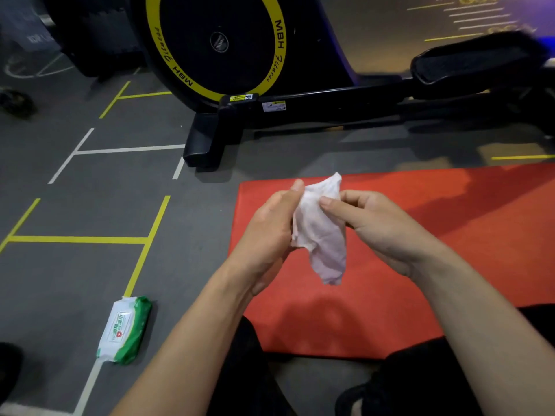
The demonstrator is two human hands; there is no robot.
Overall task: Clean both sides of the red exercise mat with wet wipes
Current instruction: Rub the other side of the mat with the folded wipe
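Dark-trousered knees (420, 382) framed the flat red foam exercise mat (450, 235) on the grey floor (90, 205). Above it, left hand (267, 232) and right hand (375, 226) pinched a crumpled white wet wipe (321, 232); spreading it fully would probably clean best.

Matt red mat (450, 235); crumpled cloth wipe (321, 232)

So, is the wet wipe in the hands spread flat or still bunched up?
Bunched, not flat. The wet wipe hangs crumpled and creased between the left hand and right hand, which pinch it above the red mat.
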